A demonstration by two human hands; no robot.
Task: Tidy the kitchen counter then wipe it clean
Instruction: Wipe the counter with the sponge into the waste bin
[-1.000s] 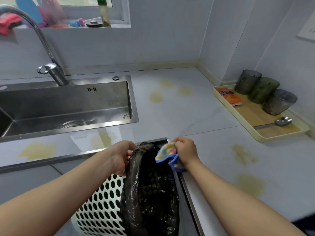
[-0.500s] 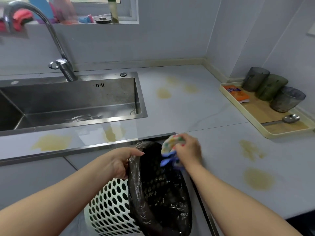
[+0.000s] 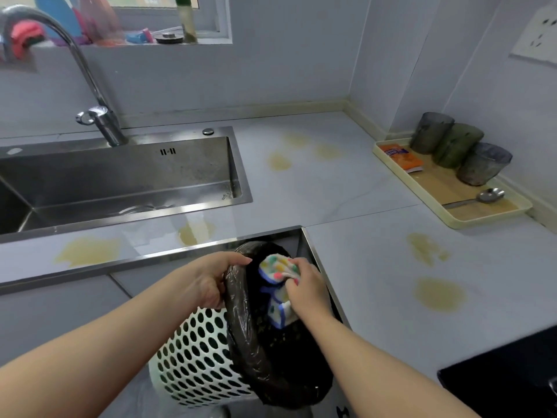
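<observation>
Sink [image 3: 120, 176] left, tray [image 3: 391, 164] right.

Pale walls [image 3: 301, 55] meet at a corner — window [image 3: 144, 0] (cluttered sill [image 3: 208, 39]) left.

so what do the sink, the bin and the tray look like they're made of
The sink: likely stainless steel, brushed; grey sheen, soft reflections. The bin: probably white plastic, matte, moulded with round holes. Its liner: thin black plastic film, glossy and crinkled. The tray: cream rim looks plastic; the floor shows tan wood grain, bamboo or a print, hard to tell.
</observation>
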